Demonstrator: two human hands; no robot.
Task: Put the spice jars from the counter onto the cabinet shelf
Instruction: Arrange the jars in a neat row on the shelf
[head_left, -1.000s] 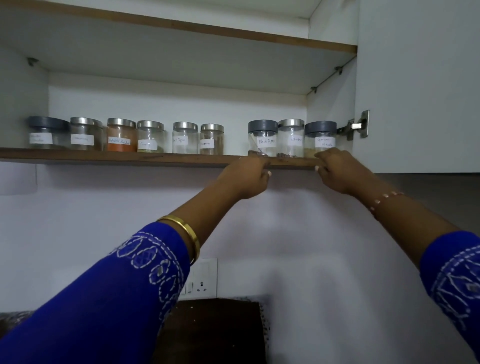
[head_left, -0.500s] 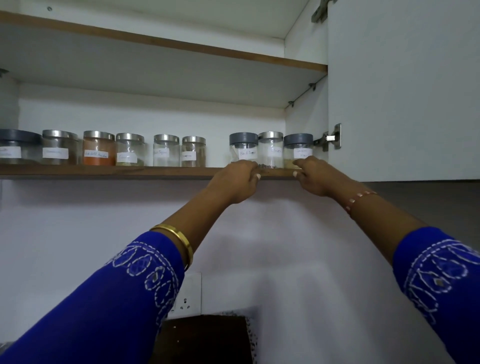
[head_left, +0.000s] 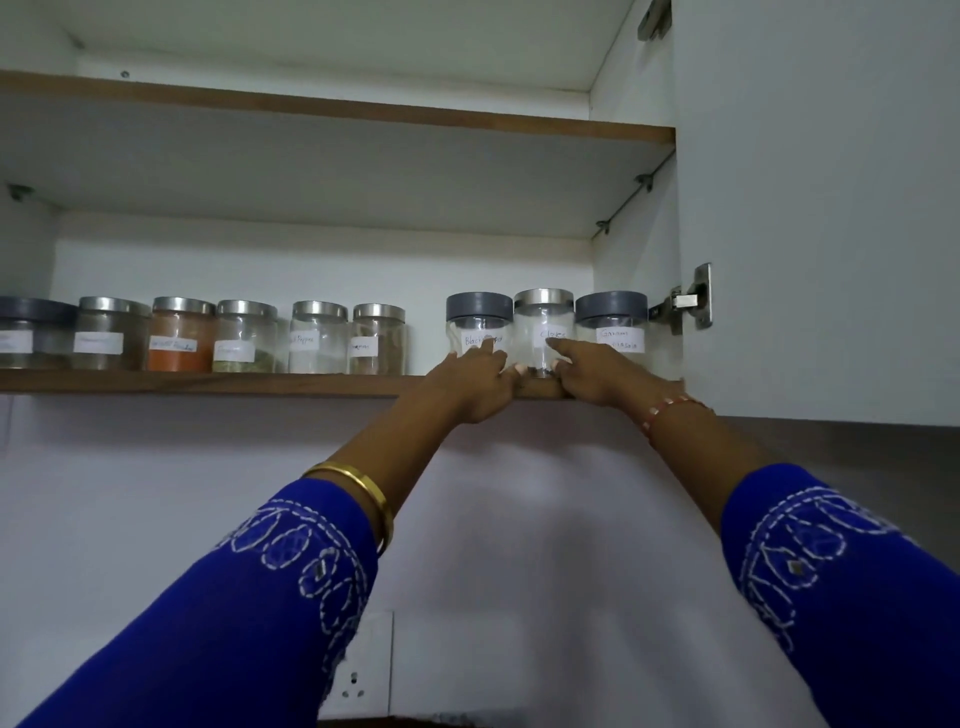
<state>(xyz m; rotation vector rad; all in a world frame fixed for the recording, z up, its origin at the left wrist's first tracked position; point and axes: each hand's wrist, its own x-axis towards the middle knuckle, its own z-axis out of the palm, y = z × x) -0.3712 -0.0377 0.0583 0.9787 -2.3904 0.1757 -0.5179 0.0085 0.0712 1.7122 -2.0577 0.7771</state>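
Note:
Several labelled glass spice jars stand in a row on the wooden cabinet shelf (head_left: 208, 383). At the right end are a grey-lidded black pepper jar (head_left: 479, 325), a steel-lidded cloves jar (head_left: 543, 332) and a grey-lidded garam masala jar (head_left: 613, 325). My left hand (head_left: 470, 382) lies over the shelf edge, its fingertips touching the front of the black pepper jar. My right hand (head_left: 597, 374) covers the bottom of the garam masala jar, and its index finger touches the cloves jar's label. Neither hand wraps around a jar.
Further left on the shelf are steel-lidded jars, one with orange powder (head_left: 182, 338), and a grey-lidded jar (head_left: 31, 332). An upper shelf (head_left: 311, 111) hangs above. The open cabinet door (head_left: 831, 208) and its hinge (head_left: 691, 301) are on the right. A wall socket (head_left: 363, 670) sits below.
Both hands have risen from the shelf's front edge onto the fronts of the three right-hand jars and moved closer together. The view has shifted so the shelf sits lower in the frame.

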